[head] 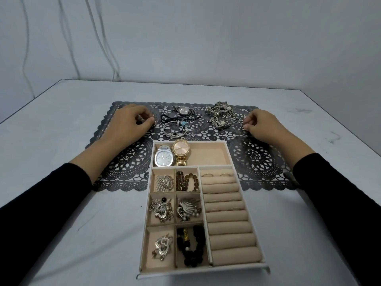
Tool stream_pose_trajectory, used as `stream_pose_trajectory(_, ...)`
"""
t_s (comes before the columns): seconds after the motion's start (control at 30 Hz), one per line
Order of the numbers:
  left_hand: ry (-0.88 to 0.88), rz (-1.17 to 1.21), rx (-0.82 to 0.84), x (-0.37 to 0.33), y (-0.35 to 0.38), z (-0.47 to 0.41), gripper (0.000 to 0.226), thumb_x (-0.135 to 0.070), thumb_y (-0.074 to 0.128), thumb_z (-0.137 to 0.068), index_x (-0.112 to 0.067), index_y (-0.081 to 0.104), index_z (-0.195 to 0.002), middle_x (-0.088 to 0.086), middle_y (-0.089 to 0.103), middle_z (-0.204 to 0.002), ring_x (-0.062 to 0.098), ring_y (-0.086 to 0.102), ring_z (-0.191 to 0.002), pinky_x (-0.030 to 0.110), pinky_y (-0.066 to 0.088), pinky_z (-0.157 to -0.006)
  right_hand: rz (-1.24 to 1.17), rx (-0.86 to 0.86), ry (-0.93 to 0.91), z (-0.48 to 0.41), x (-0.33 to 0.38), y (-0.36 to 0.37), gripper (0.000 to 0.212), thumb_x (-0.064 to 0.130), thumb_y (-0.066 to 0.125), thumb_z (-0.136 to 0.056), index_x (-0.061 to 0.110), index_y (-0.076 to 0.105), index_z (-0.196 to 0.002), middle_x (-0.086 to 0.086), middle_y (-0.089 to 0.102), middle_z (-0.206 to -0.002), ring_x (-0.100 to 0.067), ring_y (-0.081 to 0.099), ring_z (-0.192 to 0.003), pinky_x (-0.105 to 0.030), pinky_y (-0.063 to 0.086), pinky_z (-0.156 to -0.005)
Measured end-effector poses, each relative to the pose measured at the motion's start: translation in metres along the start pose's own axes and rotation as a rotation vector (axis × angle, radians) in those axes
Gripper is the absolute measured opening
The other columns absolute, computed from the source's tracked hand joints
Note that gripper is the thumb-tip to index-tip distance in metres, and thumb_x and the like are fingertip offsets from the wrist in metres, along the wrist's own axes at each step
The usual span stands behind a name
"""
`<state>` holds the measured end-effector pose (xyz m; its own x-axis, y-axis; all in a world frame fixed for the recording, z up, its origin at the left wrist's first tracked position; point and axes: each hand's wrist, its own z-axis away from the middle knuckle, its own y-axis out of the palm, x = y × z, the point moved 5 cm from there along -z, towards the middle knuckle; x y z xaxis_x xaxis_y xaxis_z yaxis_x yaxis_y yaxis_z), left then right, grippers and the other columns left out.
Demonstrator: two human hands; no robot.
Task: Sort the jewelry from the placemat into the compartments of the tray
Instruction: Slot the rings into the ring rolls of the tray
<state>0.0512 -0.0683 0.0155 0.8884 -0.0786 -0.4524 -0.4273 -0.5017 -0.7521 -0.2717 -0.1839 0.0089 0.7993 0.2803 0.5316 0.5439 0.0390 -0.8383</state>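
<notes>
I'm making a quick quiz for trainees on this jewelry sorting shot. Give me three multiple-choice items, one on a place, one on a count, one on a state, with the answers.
1. Where does the square-faced silver watch lie?
A. On the placemat
B. In the tray's far compartment
C. On the bare table

2. How many watches sit in the tray's far compartment?
A. One
B. Two
C. Four

3. What is the left hand doing?
A. Lying flat and open
B. Pinching a small ring on the placemat
C. Lifting the tray

Answers:
1 A, it lies on the dark lace placemat beyond the tray.
2 B, a silver watch and a gold watch lie side by side.
3 B, its fingers are curled around a ring.
</notes>
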Motion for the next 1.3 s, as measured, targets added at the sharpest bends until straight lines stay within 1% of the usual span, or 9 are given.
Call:
stream_pose_trajectory(0.17,-0.014,0.044,-0.009,0.001,-0.001,0.001,0.012,-0.028,0.072,-0.084,-0.017,0.074,-0.089,0.002,0.068,-0.088,0.018,0.06,-0.084,0.029,0.045,-0.073,-0.115,-0.09,-0.052,0.006,-0.003,-0.004,0.012,0.006,0.067,-0.084,0.013,0.06,-0.091,-0.004,0.062,-0.087,-0.016,0.055,-0.08,-0.024,0.041,-0.076)
stream_pose_trajectory(0.4,-0.046,0.109,-0.035,-0.006,-0.008,0.006,0.005,-0.02,0.07,-0.082,-0.018,0.071,-0.078,-0.002,0.069,-0.08,0.01,0.059,-0.071,0.011,0.043,-0.065,-0.176,-0.157,-0.089,0.011,0.0,-0.004,0.01,0.006,0.071,-0.081,0.012,0.065,-0.086,-0.004,0.063,-0.082,-0.012,0.054,-0.071,-0.009,0.04,-0.064)
stream_pose_trajectory(0.63,-0.108,0.204,-0.009,-0.002,-0.007,0.009,0.006,-0.023,0.07,-0.088,-0.02,0.073,-0.091,-0.007,0.069,-0.082,-0.004,0.059,-0.071,-0.001,0.041,-0.064,-0.21,-0.176,-0.098,0.017,0.004,-0.005,0.008,0.005,0.071,-0.08,0.01,0.068,-0.086,-0.003,0.063,-0.082,0.0,0.051,-0.064,0.003,0.035,-0.056)
stream_pose_trajectory(0.73,-0.094,0.204,-0.003,-0.003,-0.009,0.009,0.008,-0.025,0.069,-0.089,-0.021,0.073,-0.095,-0.009,0.069,-0.083,-0.005,0.06,-0.071,-0.002,0.04,-0.066,-0.28,-0.166,-0.073,0.02,0.003,-0.005,0.008,0.006,0.072,-0.08,0.01,0.07,-0.087,-0.001,0.063,-0.079,-0.003,0.053,-0.064,-0.002,0.041,-0.061)
stream_pose_trajectory(0.87,-0.08,0.216,-0.029,-0.005,-0.014,0.012,0.003,-0.029,0.07,-0.088,-0.03,0.071,-0.091,-0.009,0.07,-0.086,-0.008,0.06,-0.073,0.002,0.042,-0.068,-0.395,-0.168,-0.026,0.025,0.0,-0.007,0.009,0.008,0.073,-0.08,0.014,0.073,-0.086,-0.005,0.066,-0.082,-0.012,0.059,-0.075,-0.023,0.052,-0.077)
stream_pose_trajectory(0.97,-0.09,0.273,-0.067,-0.011,-0.02,0.019,0.005,-0.03,0.07,-0.088,-0.026,0.072,-0.091,-0.007,0.07,-0.086,0.011,0.064,-0.081,0.025,0.051,-0.079,-0.577,-0.139,-0.004,0.037,0.001,-0.009,0.014,0.004,0.072,-0.081,0.018,0.073,-0.084,-0.013,0.069,-0.089,-0.016,0.064,-0.076,-0.027,0.057,-0.073)
stream_pose_trajectory(1.03,-0.095,0.326,-0.086,-0.019,-0.027,0.025,0.013,-0.032,0.071,-0.087,-0.021,0.074,-0.094,-0.004,0.072,-0.087,0.014,0.065,-0.082,0.031,0.053,-0.079,-0.669,-0.126,-0.012,0.047,0.006,-0.012,0.014,0.006,0.072,-0.081,0.019,0.073,-0.085,-0.01,0.069,-0.087,-0.013,0.063,-0.073,-0.021,0.055,-0.067)
stream_pose_trajectory(1.13,-0.088,0.405,-0.096,-0.033,-0.032,0.034,0.012,-0.033,0.072,-0.087,-0.023,0.074,-0.094,-0.005,0.071,-0.085,0.007,0.062,-0.077,0.028,0.053,-0.074,-0.739,-0.1,-0.078,0.065,0.018,-0.019,0.013,0.008,0.074,-0.08,0.017,0.074,-0.088,-0.002,0.07,-0.083,-0.01,0.063,-0.072,-0.018,0.053,-0.07)
stream_pose_trajectory(1.3,-0.027,0.481,-0.072,-0.062,-0.034,0.058,0.014,-0.028,0.073,-0.087,-0.018,0.074,-0.097,-0.002,0.072,-0.085,0.006,0.064,-0.076,0.02,0.051,-0.07,-0.843,-0.064,-0.169,0.1,0.035,-0.025,0.017,0.007,0.076,-0.078,0.01,0.074,-0.094,-0.005,0.072,-0.089,-0.012,0.065,-0.08,-0.023,0.053,-0.075)
